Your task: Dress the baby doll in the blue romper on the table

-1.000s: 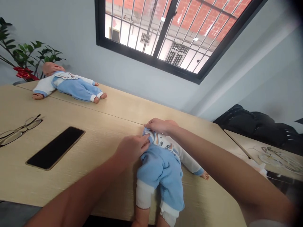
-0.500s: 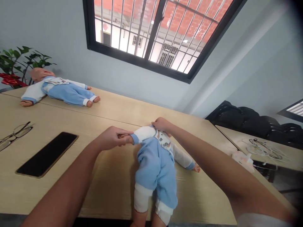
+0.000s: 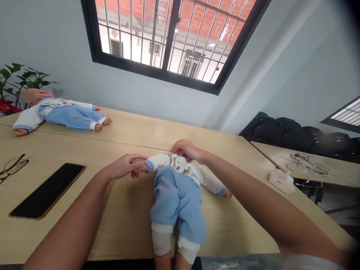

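A baby doll in a white and blue outfit with an animal-face bib lies on its back on the table, legs toward me. My left hand is closed around the doll's hand, its arm stretched out to the left. At the doll's neck, my right hand has its fingers bent in against the collar, below the head; the fingertips are partly hidden. The doll's other arm lies out to the right, beneath my right forearm.
A second, similarly dressed doll lies at the back left near a plant. A phone and glasses are on the table at left. A white box and cables sit to the right.
My right hand has shifted from the doll's shoulder to its neck, and the doll's head now shows above it. The left hand still holds the doll's hand. The view has shifted slightly.
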A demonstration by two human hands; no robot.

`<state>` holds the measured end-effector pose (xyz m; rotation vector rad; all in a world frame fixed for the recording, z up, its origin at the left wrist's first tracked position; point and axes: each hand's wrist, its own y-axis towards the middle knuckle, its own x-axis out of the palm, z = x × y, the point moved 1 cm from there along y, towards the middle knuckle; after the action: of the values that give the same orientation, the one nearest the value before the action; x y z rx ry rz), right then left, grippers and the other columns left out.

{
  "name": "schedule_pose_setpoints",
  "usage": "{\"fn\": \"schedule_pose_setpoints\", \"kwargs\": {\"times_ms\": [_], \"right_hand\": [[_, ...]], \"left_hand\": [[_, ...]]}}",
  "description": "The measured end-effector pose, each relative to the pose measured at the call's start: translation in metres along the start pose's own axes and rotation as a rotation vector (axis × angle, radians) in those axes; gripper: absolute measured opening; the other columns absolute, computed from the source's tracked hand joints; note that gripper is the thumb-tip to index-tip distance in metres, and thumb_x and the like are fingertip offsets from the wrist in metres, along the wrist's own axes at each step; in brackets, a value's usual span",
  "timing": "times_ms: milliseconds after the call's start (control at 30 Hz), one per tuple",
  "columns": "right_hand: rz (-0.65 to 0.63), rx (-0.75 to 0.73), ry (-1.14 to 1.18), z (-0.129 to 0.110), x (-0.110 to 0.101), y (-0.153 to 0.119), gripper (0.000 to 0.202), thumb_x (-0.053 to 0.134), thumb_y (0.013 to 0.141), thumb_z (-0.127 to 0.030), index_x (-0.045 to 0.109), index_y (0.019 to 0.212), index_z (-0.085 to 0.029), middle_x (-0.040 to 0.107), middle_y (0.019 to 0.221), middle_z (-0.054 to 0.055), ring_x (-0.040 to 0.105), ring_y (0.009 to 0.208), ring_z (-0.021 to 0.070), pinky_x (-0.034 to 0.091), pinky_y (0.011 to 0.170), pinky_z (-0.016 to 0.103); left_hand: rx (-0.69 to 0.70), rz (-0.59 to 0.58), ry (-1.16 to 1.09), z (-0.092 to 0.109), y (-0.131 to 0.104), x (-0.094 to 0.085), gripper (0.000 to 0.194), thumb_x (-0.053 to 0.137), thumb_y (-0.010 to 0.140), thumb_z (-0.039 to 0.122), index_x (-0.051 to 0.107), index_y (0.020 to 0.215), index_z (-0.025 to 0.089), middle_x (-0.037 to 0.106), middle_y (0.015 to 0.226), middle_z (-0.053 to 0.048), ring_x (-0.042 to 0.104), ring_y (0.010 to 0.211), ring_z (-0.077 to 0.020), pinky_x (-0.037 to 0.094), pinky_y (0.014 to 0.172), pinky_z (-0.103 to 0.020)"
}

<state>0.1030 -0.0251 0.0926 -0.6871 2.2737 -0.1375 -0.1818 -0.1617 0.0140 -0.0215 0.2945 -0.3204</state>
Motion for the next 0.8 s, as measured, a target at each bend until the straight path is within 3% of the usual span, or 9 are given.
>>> {"fn": "schedule_pose_setpoints", "kwargs": {"times_ms": [167,267,333,433,567,667,800], "right_hand": [[-0.045,-0.174,-0.003,0.055,-0.005,-0.050,0.064,0.026,0.102,-0.069,0.059,0.078,-0.019,0.060,0.072,0.005,0.051,0.065,0.0175,0.043,0.064,0.031],[-0.032,-0.250,-0.027,0.092,0.001,-0.082,0.054,0.041,0.099,-0.068,0.054,0.077,-0.020,0.054,0.076,0.000,0.045,0.070,0.0160,0.039,0.066,0.030],[-0.020,-0.254,-0.020,0.107,0.006,-0.096,0.045,0.053,0.096,-0.061,0.053,0.078,-0.020,0.052,0.078,-0.001,0.045,0.072,0.0154,0.038,0.067,0.028],[0.081,-0.267,0.077,0.119,0.010,-0.099,0.034,0.060,0.094,-0.053,0.057,0.086,-0.020,0.055,0.084,0.000,0.049,0.076,0.0161,0.039,0.070,0.029],[0.376,-0.313,0.244,0.133,0.017,-0.088,0.028,0.063,0.092,-0.048,0.057,0.093,-0.021,0.055,0.081,0.000,0.049,0.073,0.0165,0.040,0.067,0.028],[0.610,-0.345,0.198,0.146,0.024,-0.083,0.016,0.064,0.089,-0.036,0.058,0.091,-0.021,0.051,0.075,-0.002,0.047,0.069,0.0162,0.039,0.065,0.028],[0.676,-0.378,0.004,0.156,0.028,-0.085,0.006,0.060,0.087,-0.023,0.062,0.092,-0.022,0.051,0.069,-0.002,0.048,0.064,0.0165,0.038,0.065,0.028]], "left_hand": [[-0.109,-0.028,0.106,-0.003,0.000,0.001,0.065,0.057,0.089,0.067,0.064,0.133,0.019,0.067,0.075,-0.003,0.064,0.066,-0.0197,0.051,0.063,-0.030],[-0.133,-0.010,0.232,-0.006,0.001,0.003,0.056,0.052,0.088,0.070,0.072,0.103,0.020,0.062,0.067,-0.002,0.056,0.060,-0.0185,0.044,0.059,-0.028],[-0.134,-0.009,0.338,-0.007,0.002,0.003,0.054,0.049,0.089,0.070,0.069,0.082,0.020,0.061,0.065,-0.002,0.054,0.058,-0.0180,0.040,0.059,-0.028],[-0.206,0.001,0.468,-0.010,0.003,0.003,0.055,0.046,0.090,0.070,0.061,0.069,0.021,0.059,0.063,-0.002,0.051,0.057,-0.0173,0.036,0.057,-0.027],[-0.246,0.025,0.526,-0.016,0.003,0.002,0.055,0.047,0.089,0.070,0.061,0.070,0.021,0.059,0.066,-0.001,0.051,0.062,-0.0181,0.038,0.059,-0.026],[-0.264,0.022,0.538,-0.022,-0.002,-0.002,0.057,0.044,0.091,0.071,0.067,0.078,0.020,0.064,0.071,-0.002,0.056,0.068,-0.0206,0.042,0.063,-0.027],[-0.364,0.096,0.677,-0.016,-0.011,-0.010,0.057,0.044,0.093,0.071,0.075,0.100,0.024,0.076,0.096,-0.006,0.067,0.090,-0.0297,0.049,0.079,-0.033]]}}
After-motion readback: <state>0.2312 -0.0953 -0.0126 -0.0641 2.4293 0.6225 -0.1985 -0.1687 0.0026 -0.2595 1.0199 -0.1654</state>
